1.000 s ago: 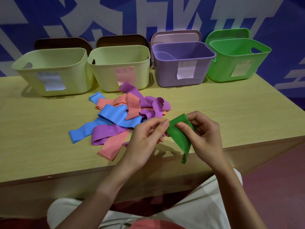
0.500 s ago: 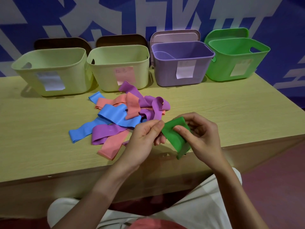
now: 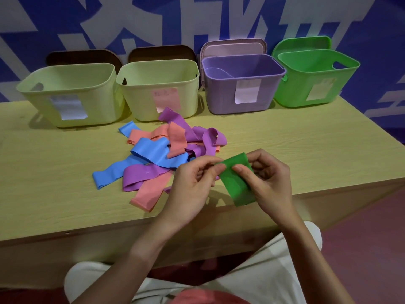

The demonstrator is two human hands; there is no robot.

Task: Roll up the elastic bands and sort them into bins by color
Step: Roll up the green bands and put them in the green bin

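Both hands hold a green elastic band [image 3: 237,185] just above the table's front edge. My left hand [image 3: 192,185] pinches its upper left corner, and my right hand [image 3: 267,181] grips it with the thumb across the front. The band's top is folded over and its lower end hangs free. Left of my hands lies a loose pile of bands [image 3: 162,150] in blue, purple and salmon. At the back stand two pale yellow-green bins [image 3: 70,93] [image 3: 160,84], a purple bin [image 3: 241,84] and a green bin [image 3: 315,77].
The wooden table [image 3: 306,145] ends just below my hands. Lids lean behind the bins against a blue and white wall. Each bin carries a paper label. My lap in pale trousers shows beneath the table edge.
The band's hanging tail has become shorter as the top was folded over. My hands have stayed close together at the same spot.
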